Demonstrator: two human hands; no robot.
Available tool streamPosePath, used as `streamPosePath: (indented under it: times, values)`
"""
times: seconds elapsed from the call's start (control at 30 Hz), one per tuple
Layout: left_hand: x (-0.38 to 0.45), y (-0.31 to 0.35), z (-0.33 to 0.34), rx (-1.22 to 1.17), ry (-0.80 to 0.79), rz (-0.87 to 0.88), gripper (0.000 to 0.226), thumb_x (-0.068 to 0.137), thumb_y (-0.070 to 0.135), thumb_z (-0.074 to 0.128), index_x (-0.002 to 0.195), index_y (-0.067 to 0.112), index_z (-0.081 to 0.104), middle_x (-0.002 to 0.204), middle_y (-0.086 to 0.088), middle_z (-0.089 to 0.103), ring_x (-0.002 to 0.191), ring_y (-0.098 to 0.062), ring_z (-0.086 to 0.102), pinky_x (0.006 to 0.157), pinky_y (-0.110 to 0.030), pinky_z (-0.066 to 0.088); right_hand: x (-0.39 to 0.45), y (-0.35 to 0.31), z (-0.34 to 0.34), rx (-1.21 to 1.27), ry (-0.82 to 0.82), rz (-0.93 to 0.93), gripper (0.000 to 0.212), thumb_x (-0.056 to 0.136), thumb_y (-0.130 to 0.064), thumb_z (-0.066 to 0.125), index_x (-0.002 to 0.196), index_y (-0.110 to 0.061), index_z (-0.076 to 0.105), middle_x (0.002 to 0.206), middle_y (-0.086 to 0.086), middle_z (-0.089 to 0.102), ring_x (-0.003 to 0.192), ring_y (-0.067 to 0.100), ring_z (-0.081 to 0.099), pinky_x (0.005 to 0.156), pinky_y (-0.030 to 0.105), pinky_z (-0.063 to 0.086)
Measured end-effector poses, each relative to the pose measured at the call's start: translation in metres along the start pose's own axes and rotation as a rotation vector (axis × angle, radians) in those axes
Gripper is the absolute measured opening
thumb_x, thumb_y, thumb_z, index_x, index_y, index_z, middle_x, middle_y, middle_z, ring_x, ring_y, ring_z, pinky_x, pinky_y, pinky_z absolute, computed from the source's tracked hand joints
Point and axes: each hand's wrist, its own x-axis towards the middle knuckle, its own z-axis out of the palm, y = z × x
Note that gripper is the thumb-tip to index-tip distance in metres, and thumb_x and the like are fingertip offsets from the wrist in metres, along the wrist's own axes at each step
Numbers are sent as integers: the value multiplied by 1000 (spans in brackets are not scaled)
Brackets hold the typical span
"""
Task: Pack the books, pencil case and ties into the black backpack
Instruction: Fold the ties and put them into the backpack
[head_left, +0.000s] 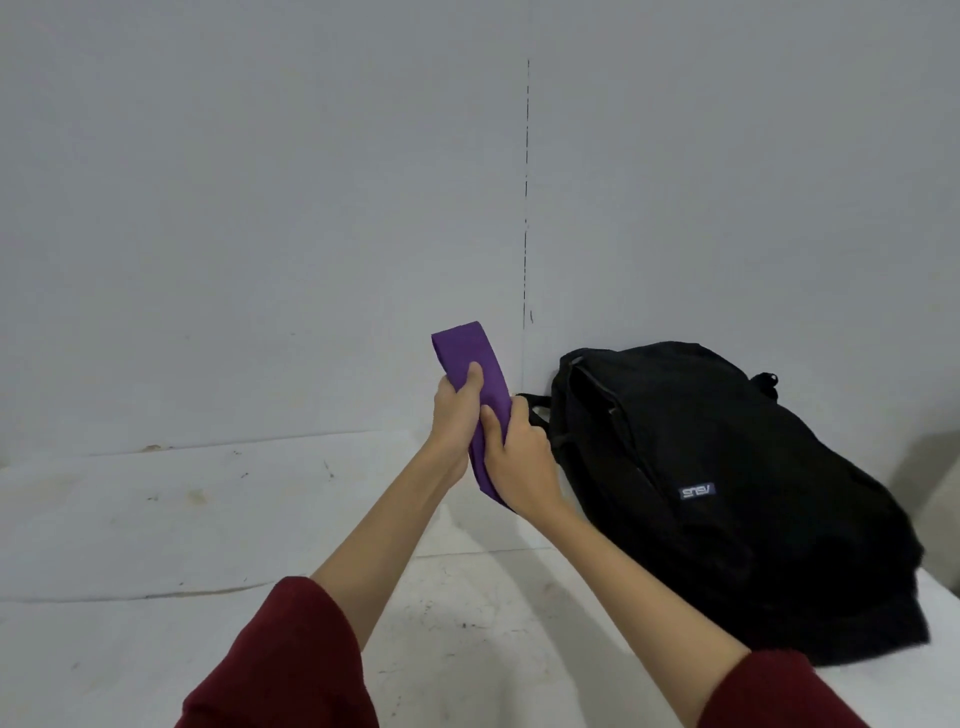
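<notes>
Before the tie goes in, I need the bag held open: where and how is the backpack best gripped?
Take the backpack by the rim of its open top, coming from the left. It lies on the table with the mouth facing the hands, and the right hand, now on the purple tie with the left hand, is nearest.

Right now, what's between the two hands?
In the head view, a folded purple tie is gripped between the left hand and right hand.
</notes>
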Motion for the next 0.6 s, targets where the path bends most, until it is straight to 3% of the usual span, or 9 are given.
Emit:
streamPosePath:
  times: [0.13, 0.2, 0.27, 0.33, 0.43, 0.5, 0.6]
  values:
    - [7, -14, 7, 153, 121, 53, 28, 98, 31, 43, 109, 8, 55, 106, -13, 64, 90, -24, 61, 83, -38, 53, -7, 5, -10, -31, -177, 70, 25, 98, -35, 43, 107, -11, 44, 79, -3, 59, 67, 15, 58, 64, 34, 49]
    - [11, -17, 7, 163, 117, 55, 26, 98, 33, 43, 104, 11, 55, 101, -11, 63, 85, -23, 60, 77, -37, 52, -2, 11, -26, -120, -206, 124, 35, 96, -47, 41, 103, -14, 51, 82, -3, 62, 73, 17, 60, 67, 33, 48]
    - [13, -20, 4, 153, 47, -3, 24, 98, 34, 44, 99, 13, 56, 89, -5, 61, 74, -19, 58, 66, -32, 49, 9, 19, -53, -322, -56, 145, 37, 96, -49, 40, 102, -14, 54, 82, -1, 62, 80, 22, 61, 66, 33, 43]
    - [14, -20, 5, 132, -75, -102, 23, 98, 32, 46, 95, 12, 57, 77, -2, 59, 64, -15, 56, 56, -26, 46, 21, 29, -87, -638, 49, 136, 39, 95, -43, 47, 118, -13, 45, 94, 3, 61, 87, 28, 62, 64, 31, 39]
    - [9, -17, 14, 145, -221, -253, 25, 97, 29, 51, 83, 10, 59, 66, -2, 59, 51, -13, 55, 43, -18, 44, 33, 41, -122, -1043, -91, 170, 59, 89, -35, 57, 135, -11, 29, 91, 3, 56, 75, 24, 56, 59, 29, 38]
    - [5, -17, 24, 166, -283, -338, 26, 95, 29, 53, 79, 10, 60, 64, -3, 61, 48, -12, 56, 42, -17, 43, 40, 45, -140, -1028, -110, 217, 39, 87, -27, 57, 119, -10, 44, 86, 3, 57, 74, 24, 51, 59, 29, 37]
    - [7, -16, 42, 272, -368, -392, 27, 94, 32, 56, 79, 10, 60, 66, -3, 61, 53, -13, 56, 46, -18, 43, 55, 46, -169, -783, -28, 267, 13, 80, -24, 60, 87, -13, 57, 85, 4, 62, 77, 25, 58, 61, 28, 39]
